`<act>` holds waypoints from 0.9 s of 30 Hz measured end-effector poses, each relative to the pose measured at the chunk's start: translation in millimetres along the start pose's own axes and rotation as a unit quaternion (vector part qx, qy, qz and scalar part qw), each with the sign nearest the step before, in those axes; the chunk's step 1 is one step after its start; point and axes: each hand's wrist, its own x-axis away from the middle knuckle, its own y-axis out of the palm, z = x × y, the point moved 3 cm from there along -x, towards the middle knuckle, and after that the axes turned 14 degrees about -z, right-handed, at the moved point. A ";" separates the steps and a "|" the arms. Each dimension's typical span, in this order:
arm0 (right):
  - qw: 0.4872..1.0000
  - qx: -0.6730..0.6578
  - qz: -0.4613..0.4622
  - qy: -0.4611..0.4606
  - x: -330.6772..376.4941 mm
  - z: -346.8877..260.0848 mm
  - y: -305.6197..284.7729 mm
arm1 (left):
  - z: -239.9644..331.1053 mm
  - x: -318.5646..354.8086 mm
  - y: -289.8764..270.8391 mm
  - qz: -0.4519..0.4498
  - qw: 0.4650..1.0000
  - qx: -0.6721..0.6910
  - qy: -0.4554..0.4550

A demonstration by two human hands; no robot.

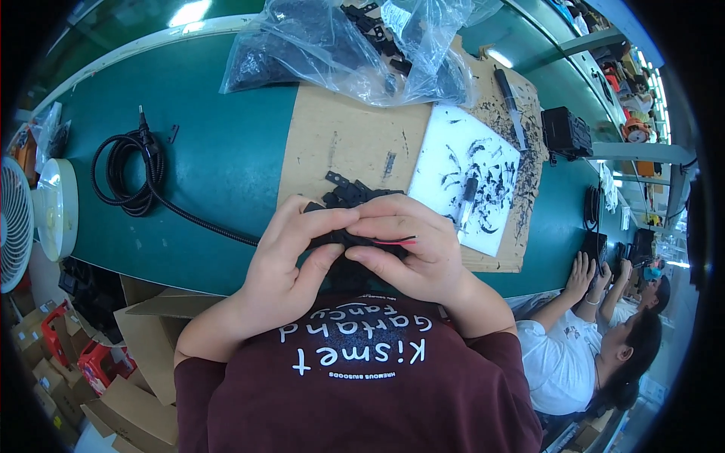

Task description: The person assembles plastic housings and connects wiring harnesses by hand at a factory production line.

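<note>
Close to my chest, my left hand [291, 253] and my right hand [414, 245] meet, thumbs and fingertips pinched around the end of a black corrugated cable [204, 224]. A red wire [399, 241] and a black one stick out of that end, across my right fingers. A dark piece sits between the fingertips, mostly covered, so its shape cannot be told. Leftward the cable runs to a coil on the green table [204, 136], with a metal-tipped plug [141, 115] on top. Just beyond my fingers lies a pile of small black plastic parts [353, 194].
Cardboard [310, 151] covers the table's middle, bearing a white board [434, 162] with black scraps and a clear-handled tool [469, 198]. Behind are a plastic bag [302, 64] of black parts and a knife [512, 109]. A fan [57, 208] stands left; co-workers [563, 366] sit right.
</note>
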 end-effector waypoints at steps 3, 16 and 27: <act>0.998 0.024 0.048 0.033 0.3 -4.9 3.1 | -1.8 -0.7 3.2 0.032 0.999 0.042 -0.003; 0.989 0.076 0.109 -0.057 3.5 -1.4 2.5 | 6.2 -6.1 3.1 0.055 0.997 0.060 -0.001; 0.986 0.085 0.055 -0.133 -6.6 4.7 -4.5 | 6.4 -7.8 2.5 0.038 0.983 0.176 0.037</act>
